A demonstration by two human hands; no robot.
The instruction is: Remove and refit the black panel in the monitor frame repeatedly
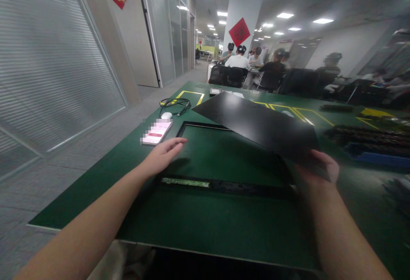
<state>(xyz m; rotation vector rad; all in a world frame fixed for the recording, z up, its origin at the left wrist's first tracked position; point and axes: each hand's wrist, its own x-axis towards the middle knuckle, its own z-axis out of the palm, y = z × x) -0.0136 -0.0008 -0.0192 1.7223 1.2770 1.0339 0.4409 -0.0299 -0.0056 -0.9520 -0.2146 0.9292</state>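
Observation:
Near the middle of the green table lies a black rectangular frame (250, 188), with a strip of green circuit board (185, 182) along its near side. Tilted above the frame's far right part is a thin, dark flat panel (256, 119). My right hand (323, 166) grips this panel at its near right corner, partly blurred. My left hand (165, 154) is over the frame's left side, fingers stretched out and nothing in them. Whether its underside touches the frame I cannot tell. The panel hides the frame's far right corner.
A phone (156, 132), a white mouse (166, 116) and a coiled black cable (175, 104) lie at the table's left edge. A blue tray (378, 156) with dark parts is at the right. Yellow tape (190, 93) marks the far side. Several people sit beyond.

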